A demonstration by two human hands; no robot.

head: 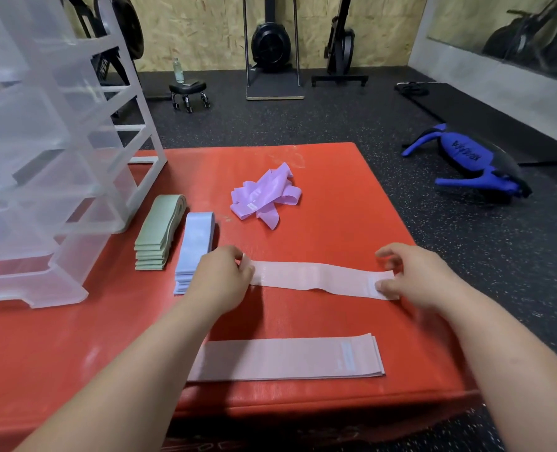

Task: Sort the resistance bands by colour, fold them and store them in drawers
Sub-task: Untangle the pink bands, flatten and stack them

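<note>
A pink band (pixel 316 278) lies stretched flat across the red mat (pixel 303 318). My left hand (pixel 223 277) pinches its left end and my right hand (pixel 410 275) pinches its right end, near a white label. Closer to me lies a flat stack of pink bands (pixel 286 358). A folded green stack (pixel 159 231) and a folded light-blue stack (pixel 194 247) sit side by side at the left. A loose tangle of purple bands (pixel 265 195) lies further back in the middle.
A translucent plastic drawer unit (pixel 42 177) stands on the mat's left side. A blue and black training bag (pixel 469 161) lies on the dark rubber floor to the right. A small wheeled stool (pixel 189 93) and gym machines stand far back.
</note>
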